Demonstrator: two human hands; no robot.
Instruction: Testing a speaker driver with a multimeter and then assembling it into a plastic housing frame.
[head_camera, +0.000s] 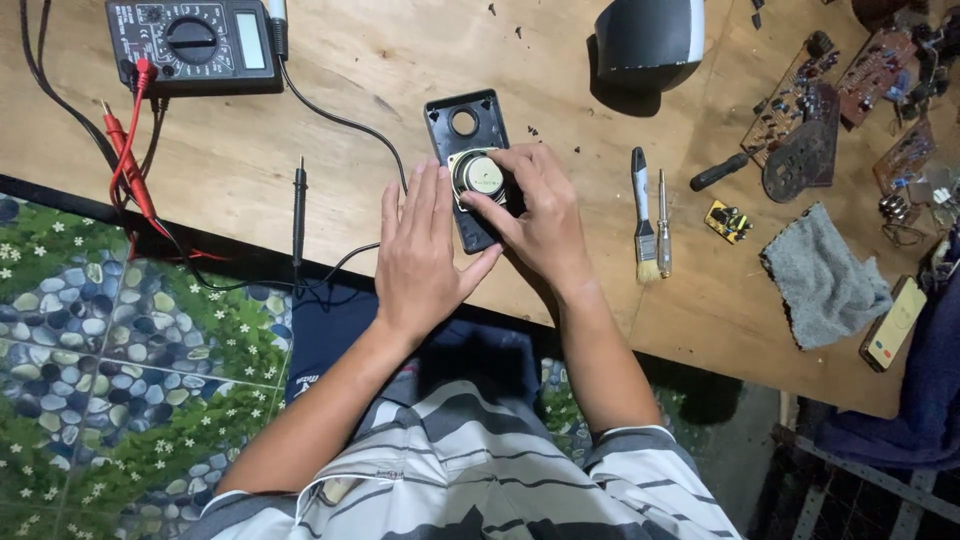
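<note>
A black plastic speaker panel (466, 125) lies on the wooden board with a round hole near its far end. A small round speaker driver (480, 176) sits on the panel's near half. My right hand (540, 215) grips the driver from the right, fingers curled around its edge. My left hand (420, 250) lies flat with fingers together against the panel's left side, its thumb under the panel's near end.
A multimeter (195, 42) with red and black leads sits far left, a black probe (298, 205) nearer. A brush (643, 215) and thin screwdriver (663, 225) lie to the right. A grey cloth (820, 280), circuit boards (800, 110), a phone (893, 322) and a black speaker shell (650, 40) are further off.
</note>
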